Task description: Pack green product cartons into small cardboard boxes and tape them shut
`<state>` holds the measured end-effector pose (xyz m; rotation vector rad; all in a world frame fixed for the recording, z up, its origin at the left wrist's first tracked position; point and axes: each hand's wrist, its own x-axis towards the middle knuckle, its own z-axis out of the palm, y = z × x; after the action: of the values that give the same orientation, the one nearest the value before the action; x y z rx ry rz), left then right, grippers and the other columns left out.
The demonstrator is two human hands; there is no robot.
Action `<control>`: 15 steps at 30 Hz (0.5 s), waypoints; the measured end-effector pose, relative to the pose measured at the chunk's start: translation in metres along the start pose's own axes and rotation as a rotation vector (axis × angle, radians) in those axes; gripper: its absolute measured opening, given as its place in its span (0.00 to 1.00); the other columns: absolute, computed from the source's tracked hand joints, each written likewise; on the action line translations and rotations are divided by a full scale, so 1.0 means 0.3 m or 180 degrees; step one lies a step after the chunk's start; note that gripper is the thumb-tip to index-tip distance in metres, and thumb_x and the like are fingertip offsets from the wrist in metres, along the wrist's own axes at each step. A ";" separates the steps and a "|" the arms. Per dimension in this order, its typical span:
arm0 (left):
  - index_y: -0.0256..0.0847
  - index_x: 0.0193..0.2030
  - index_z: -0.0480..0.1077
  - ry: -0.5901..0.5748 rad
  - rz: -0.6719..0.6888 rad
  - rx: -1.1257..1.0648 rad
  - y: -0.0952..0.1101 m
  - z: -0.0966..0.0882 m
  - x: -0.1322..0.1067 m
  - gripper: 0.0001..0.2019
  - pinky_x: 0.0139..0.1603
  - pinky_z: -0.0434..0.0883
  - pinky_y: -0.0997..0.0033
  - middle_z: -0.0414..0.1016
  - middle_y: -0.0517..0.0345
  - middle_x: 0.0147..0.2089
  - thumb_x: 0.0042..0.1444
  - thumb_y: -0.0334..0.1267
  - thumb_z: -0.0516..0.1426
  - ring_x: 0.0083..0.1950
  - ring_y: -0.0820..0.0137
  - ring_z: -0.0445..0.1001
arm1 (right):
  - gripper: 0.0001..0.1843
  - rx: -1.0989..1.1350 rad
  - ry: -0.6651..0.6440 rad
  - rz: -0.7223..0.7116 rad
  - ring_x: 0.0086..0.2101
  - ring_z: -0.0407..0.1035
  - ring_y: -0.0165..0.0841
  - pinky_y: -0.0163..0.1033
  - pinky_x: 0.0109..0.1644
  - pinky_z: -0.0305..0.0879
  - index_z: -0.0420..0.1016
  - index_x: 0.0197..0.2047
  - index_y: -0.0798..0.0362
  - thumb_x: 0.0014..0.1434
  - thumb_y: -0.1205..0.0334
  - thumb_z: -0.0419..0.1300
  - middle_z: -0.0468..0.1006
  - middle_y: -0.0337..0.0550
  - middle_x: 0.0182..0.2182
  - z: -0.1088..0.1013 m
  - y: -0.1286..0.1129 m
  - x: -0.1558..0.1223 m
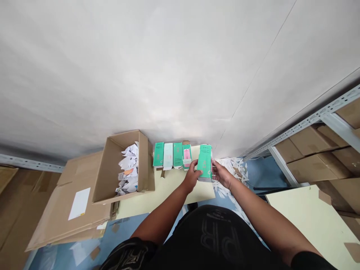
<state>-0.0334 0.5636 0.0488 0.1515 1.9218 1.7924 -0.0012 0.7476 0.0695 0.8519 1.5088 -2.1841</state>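
Note:
A green box (205,159) with small printing is held upright between my two hands, over the right end of a pale yellow board (168,191). My left hand (192,176) grips its lower left side, thumb across the front. My right hand (221,173) has its fingers against the right side. To the left stands a row of similar boxes: a green box (158,153), a whitish box (168,155), another green box (177,154) and one with a pink front (187,154).
An open carton (146,165) holding crumpled paper (129,168) stands left of the row. Flattened cardboard (67,180) lies beyond it. White paper scraps (233,168) cover the floor at right. A metal shelf (284,165) with cartons and another pale board (312,217) are farther right.

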 end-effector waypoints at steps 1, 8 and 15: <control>0.42 0.71 0.56 -0.0106 0.0022 -0.0149 0.003 0.007 -0.022 0.34 0.49 0.76 0.62 0.75 0.48 0.59 0.56 0.39 0.55 0.50 0.63 0.77 | 0.25 0.0105 -0.0094 0.0016 0.37 0.79 0.40 0.45 0.40 0.75 0.76 0.45 0.48 0.59 0.36 0.63 0.84 0.46 0.39 0.032 -0.018 0.002; 0.44 0.69 0.58 -0.0388 -0.0007 -0.0781 -0.016 0.007 -0.094 0.38 0.53 0.75 0.57 0.73 0.43 0.59 0.57 0.57 0.62 0.53 0.59 0.77 | 0.21 0.0117 0.0211 -0.0865 0.36 0.77 0.41 0.44 0.42 0.73 0.75 0.42 0.51 0.49 0.50 0.72 0.84 0.42 0.36 0.077 -0.040 -0.050; 0.48 0.66 0.63 -0.1417 -0.0632 -0.1550 -0.013 0.023 -0.121 0.34 0.55 0.76 0.50 0.67 0.44 0.68 0.59 0.63 0.57 0.61 0.54 0.74 | 0.23 0.0067 0.0607 -0.1528 0.36 0.74 0.38 0.41 0.41 0.71 0.73 0.45 0.48 0.49 0.51 0.72 0.82 0.37 0.37 0.045 -0.035 -0.157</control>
<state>0.0021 0.5545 0.0554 0.1651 1.1236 1.8445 0.0246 0.7365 0.1111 0.7843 1.9525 -2.5086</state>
